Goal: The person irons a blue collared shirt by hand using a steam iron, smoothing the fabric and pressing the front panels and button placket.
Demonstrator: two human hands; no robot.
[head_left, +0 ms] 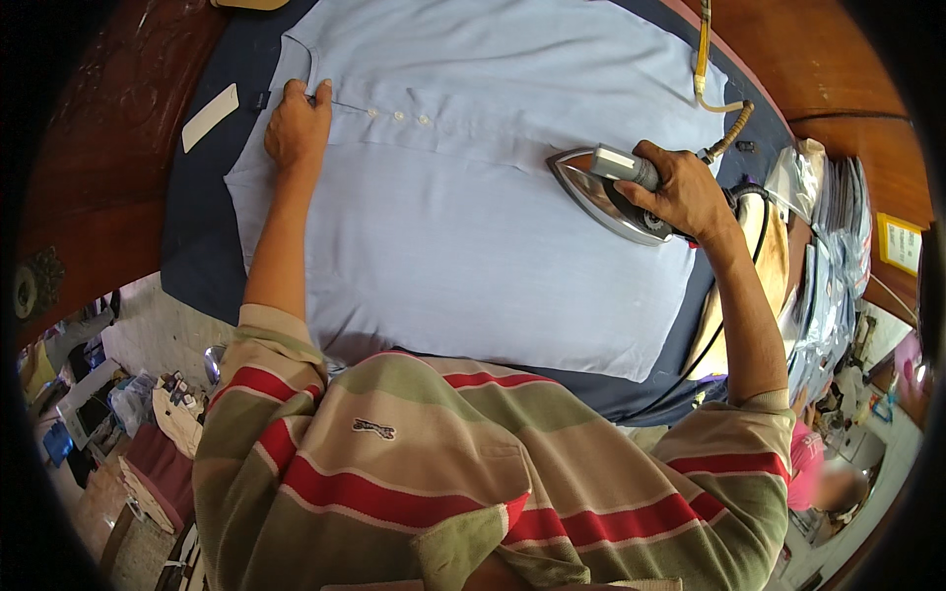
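A light blue buttoned garment (453,266) lies spread over a dark navy cloth, its neckline toward the left and a short row of pale buttons along the placket. My left hand (298,126) pinches the garment's fabric beside the neck opening. My right hand (685,192) is wrapped round the grey handle of a steam iron (601,202). The iron rests on the fabric right of the middle, its pointed tip aimed up and left. Some folds cross the cloth near the placket. A dark neck label (258,100) shows by the collar.
A white card (210,117) lies left of the neckline. The iron's hose (729,133) rises at the upper right, and a black cord (729,305) runs down the right side. Stacked garments in clear plastic (838,246) stand at the right. A person in pink (806,463) is at the lower right.
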